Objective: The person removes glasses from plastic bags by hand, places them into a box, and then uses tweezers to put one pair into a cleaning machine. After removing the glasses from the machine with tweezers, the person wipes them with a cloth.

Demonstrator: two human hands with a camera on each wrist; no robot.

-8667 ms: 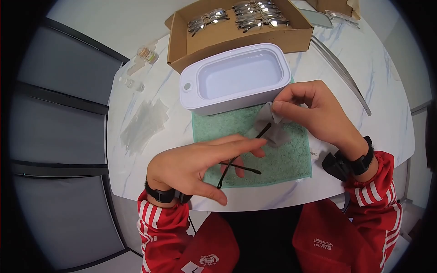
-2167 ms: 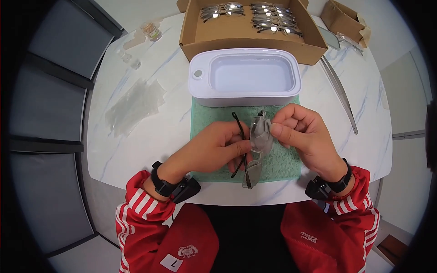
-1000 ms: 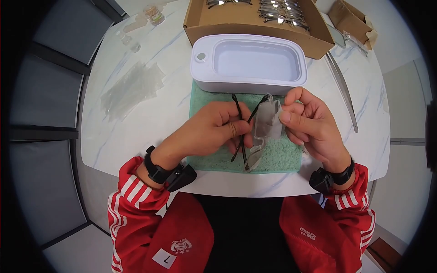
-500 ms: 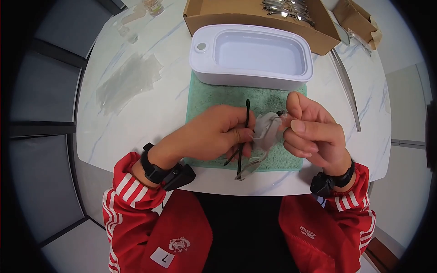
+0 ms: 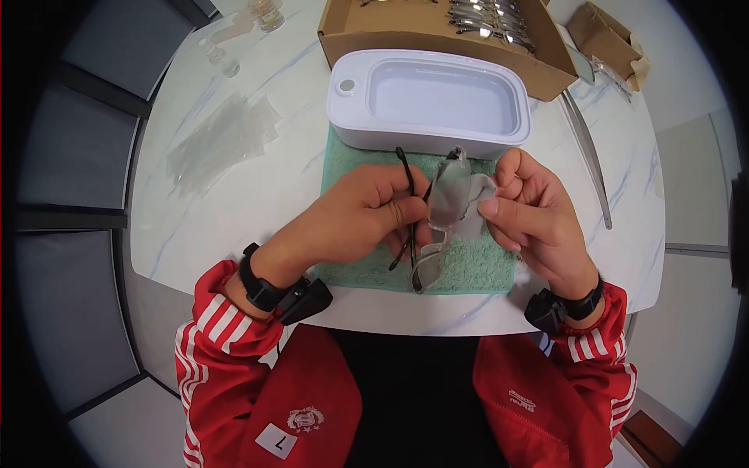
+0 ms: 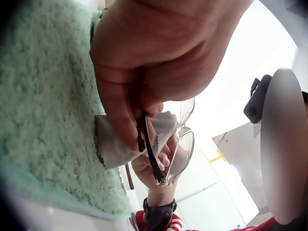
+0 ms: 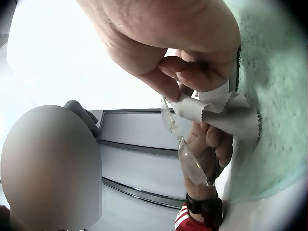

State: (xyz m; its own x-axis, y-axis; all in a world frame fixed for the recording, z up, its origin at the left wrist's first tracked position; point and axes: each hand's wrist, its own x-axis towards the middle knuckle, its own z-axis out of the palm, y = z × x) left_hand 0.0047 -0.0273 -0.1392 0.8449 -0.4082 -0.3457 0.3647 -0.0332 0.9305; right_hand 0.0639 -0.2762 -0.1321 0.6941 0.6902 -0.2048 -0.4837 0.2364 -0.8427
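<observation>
My left hand [image 5: 370, 210] grips a pair of eyeglasses [image 5: 449, 191] above the green towel [image 5: 488, 269], around the black temples. The clear lenses stand roughly upright, one farther from me than the other. My right hand [image 5: 542, 222] pinches a grey cleaning cloth [image 5: 474, 217] between thumb and fingers at the far lens. In the left wrist view the cloth [image 6: 115, 149] also hangs beside my left fingertips, behind the temple. The right wrist view shows its zigzag edge [image 7: 231, 118] between both hands. My left fingers hide part of the frame.
A white ultrasonic-cleaner tub [image 5: 429, 144] stands on the towel's far part. Behind it, a cardboard box [image 5: 374, 43] holds several glasses. Clear plastic sleeves [image 5: 222, 144] and a small bottle [image 5: 226, 62] lie left; a long curved grey strip [image 5: 587, 156] lies right.
The cloth, bunched around the far lens half a second ago, now sits to its right, leaving that lens showing. The glasses have turned more upright, and both hands have shifted slightly left.
</observation>
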